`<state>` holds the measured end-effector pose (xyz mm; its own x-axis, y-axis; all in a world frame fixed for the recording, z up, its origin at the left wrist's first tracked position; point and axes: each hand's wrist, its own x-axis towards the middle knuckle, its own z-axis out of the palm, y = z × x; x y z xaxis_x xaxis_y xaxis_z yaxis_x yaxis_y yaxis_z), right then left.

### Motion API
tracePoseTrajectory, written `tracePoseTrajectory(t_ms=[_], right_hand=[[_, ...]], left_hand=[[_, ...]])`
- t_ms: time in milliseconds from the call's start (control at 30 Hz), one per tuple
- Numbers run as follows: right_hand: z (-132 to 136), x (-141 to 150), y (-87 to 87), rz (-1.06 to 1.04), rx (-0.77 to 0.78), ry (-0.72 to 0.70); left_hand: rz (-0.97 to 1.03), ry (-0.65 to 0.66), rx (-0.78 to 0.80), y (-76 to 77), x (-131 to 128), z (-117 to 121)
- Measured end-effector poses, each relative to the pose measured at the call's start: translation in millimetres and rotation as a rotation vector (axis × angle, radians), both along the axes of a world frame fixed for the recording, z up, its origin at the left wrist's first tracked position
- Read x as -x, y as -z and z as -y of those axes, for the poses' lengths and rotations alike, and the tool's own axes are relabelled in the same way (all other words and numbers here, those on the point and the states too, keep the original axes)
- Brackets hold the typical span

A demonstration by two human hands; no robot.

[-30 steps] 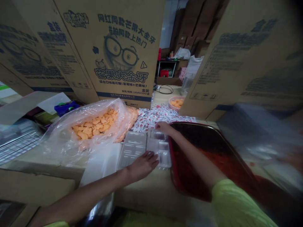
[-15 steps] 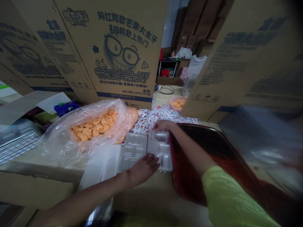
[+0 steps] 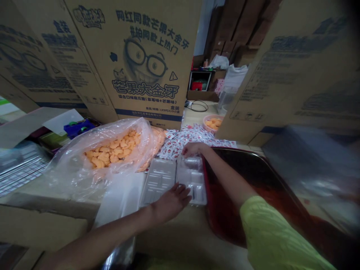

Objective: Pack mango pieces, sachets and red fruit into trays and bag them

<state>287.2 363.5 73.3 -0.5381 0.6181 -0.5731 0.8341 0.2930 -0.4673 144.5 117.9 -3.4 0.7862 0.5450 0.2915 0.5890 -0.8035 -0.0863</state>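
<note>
A clear plastic tray with molded compartments (image 3: 197, 176) lies in the middle of the worktop. Beside it, on its left, sits a second pale tray (image 3: 161, 175). My left hand (image 3: 172, 203) lies low over the near left part of the clear tray, fingers stretched out and slightly spread. At the tray's far left corner is my right hand (image 3: 192, 149), its fingertips pinched together and pointing down; whatever they hold, if anything, is hidden. Small white-and-red sachets (image 3: 176, 141) are heaped just beyond that hand.
An open plastic bag (image 3: 69, 159) of orange candies (image 3: 116, 148) stands to the left. On the right is a large dark red tray (image 3: 226, 221). Tall printed cartons (image 3: 146, 101) wall the back, with a pink basket (image 3: 209, 128) of orange pieces behind the sachets.
</note>
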Motion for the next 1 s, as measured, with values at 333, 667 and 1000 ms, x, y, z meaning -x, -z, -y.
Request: tracePoseTrajectory(t_ms=[333,667,1000], right_hand=[[4,6,-9.4,0.087,0.009,0.001],[7,1,-2.1,-0.058,-0.134,-0.025],[30,-2,-36.0,-0.275,-0.124,-0.018]], left_hand=[[-0.003,-0.018,0.006,-0.1,-1,2],[0.018,-0.021,0.008,-3.9,0,2],[0.496,-0.080,0.200,-0.1,10,-5]])
